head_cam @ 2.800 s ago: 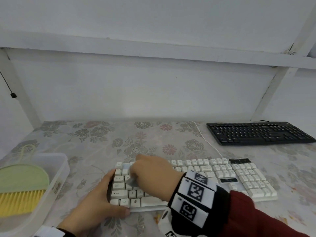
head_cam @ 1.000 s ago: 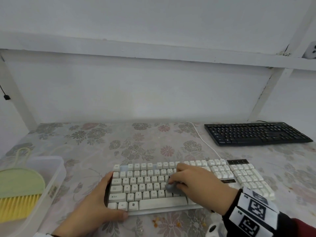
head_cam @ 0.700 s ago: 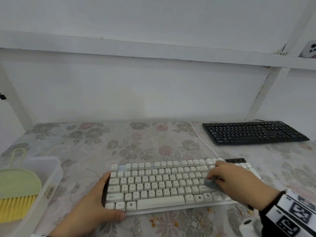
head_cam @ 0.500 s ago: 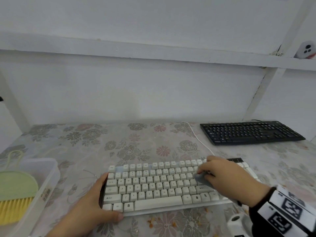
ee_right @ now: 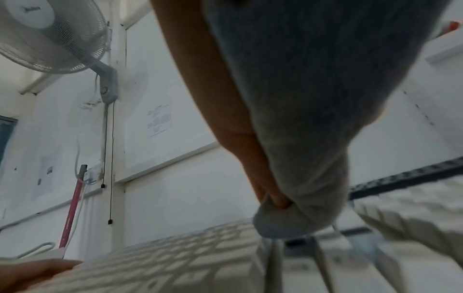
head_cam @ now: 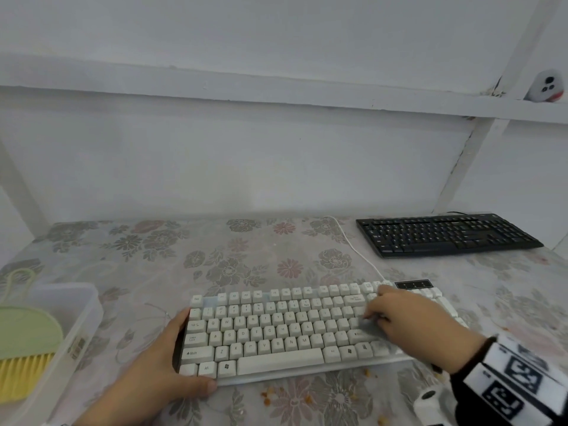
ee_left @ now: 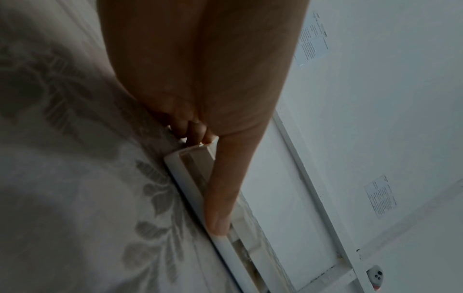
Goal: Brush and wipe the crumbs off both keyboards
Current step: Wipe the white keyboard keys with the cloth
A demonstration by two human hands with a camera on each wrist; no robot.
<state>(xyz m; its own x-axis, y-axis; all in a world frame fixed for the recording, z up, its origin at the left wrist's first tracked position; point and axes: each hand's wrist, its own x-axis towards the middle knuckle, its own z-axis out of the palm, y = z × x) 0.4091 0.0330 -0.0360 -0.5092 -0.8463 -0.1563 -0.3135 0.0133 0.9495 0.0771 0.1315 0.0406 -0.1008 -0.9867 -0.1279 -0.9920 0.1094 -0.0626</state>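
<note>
A white keyboard (head_cam: 276,330) lies near the front of the flowered table. My left hand (head_cam: 166,364) grips its left end, thumb (ee_left: 220,198) along the front edge (ee_left: 190,190). My right hand (head_cam: 408,327) holds a grey cloth (ee_right: 300,119) bunched under the fingers and presses it on the keys at the keyboard's right part; in the head view only a sliver of the cloth (head_cam: 367,325) shows. A black keyboard (head_cam: 445,235) lies at the back right, untouched. Orange crumbs (head_cam: 307,395) dot the table in front of the white keyboard.
A clear plastic tub (head_cam: 76,333) at the front left holds a green brush (head_cam: 27,342) with yellow bristles. The white keyboard's cable (head_cam: 356,247) runs to the back wall. A shelf board (head_cam: 276,96) spans the wall above. A wall fan (ee_right: 50,35) shows in the right wrist view.
My right hand with the cloth swept from the keyboard's left end across the keys to its right part, then shifted slightly back left. My left hand kept its grip on the left end.
</note>
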